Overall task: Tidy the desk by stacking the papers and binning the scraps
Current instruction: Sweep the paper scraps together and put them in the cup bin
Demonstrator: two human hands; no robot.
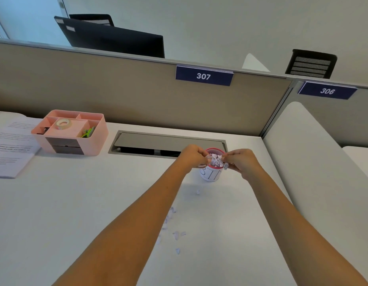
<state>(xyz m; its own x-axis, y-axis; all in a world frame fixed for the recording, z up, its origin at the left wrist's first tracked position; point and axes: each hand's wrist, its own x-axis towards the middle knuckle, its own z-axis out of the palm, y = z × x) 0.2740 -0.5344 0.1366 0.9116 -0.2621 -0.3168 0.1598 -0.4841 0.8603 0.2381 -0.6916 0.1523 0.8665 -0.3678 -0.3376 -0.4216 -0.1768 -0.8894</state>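
Note:
A small white bin (211,174) with a pink rim and the lettering "BIN" stands on the white desk (76,203), heaped with paper scraps (216,161). My left hand (193,156) and my right hand (241,162) meet over its rim, each with fingers closed on scraps at the top of the heap. More loose scraps (175,234) lie scattered on the desk between my forearms. A stack of printed papers (12,147) lies at the far left edge.
A pink desk organiser (70,133) with a tape roll and clips sits left of a grey cable hatch (168,144). A beige partition (117,89) labelled 307 closes the back. A white divider (315,162) bounds the right side.

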